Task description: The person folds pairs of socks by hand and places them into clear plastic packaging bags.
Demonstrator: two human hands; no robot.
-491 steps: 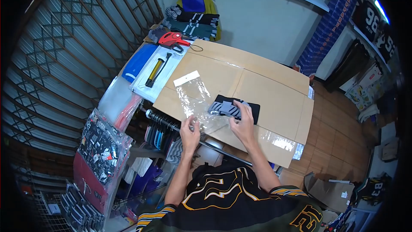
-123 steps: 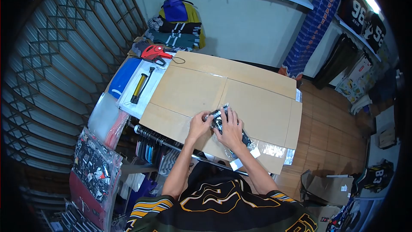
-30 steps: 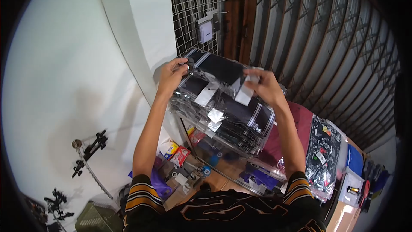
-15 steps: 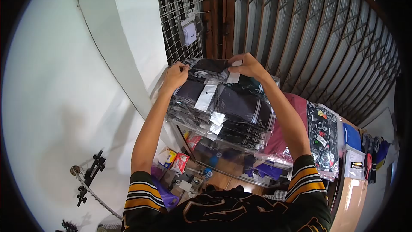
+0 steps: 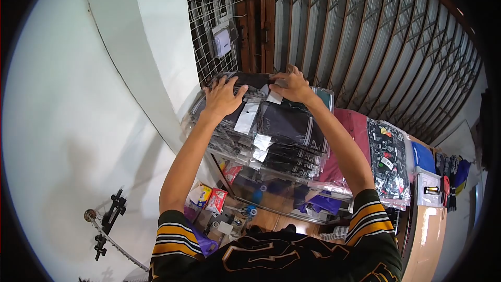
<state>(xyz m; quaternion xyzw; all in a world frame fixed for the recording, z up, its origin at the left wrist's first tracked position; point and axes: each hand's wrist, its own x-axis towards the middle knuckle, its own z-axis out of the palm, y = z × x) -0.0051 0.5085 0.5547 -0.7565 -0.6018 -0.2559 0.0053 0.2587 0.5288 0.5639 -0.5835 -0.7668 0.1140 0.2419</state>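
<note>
My left hand (image 5: 224,97) lies spread over the far left of a stack of dark garments in clear plastic bags. Its fingers press on the topmost bagged garment (image 5: 252,80) at the back. At that pack's right end is my right hand (image 5: 295,87), fingers apart, with the thumb by a white label (image 5: 274,96). Nearer to me lies another bagged dark garment (image 5: 284,124) with pale stripes, and a white paper tag (image 5: 247,118) sits to its left. More bagged dark garments (image 5: 292,159) are layered underneath.
Right of the stack are pink bagged cloth (image 5: 350,130) and a black patterned pack (image 5: 387,159). A folding metal gate (image 5: 365,47) and a wire grid (image 5: 209,26) stand behind. The white wall (image 5: 162,36) borders the left. Lower down are small packets (image 5: 216,200).
My left hand has gone from gripping the back pack's left edge to lying spread on top. My right hand still rests at its right end. The view has shifted slightly.
</note>
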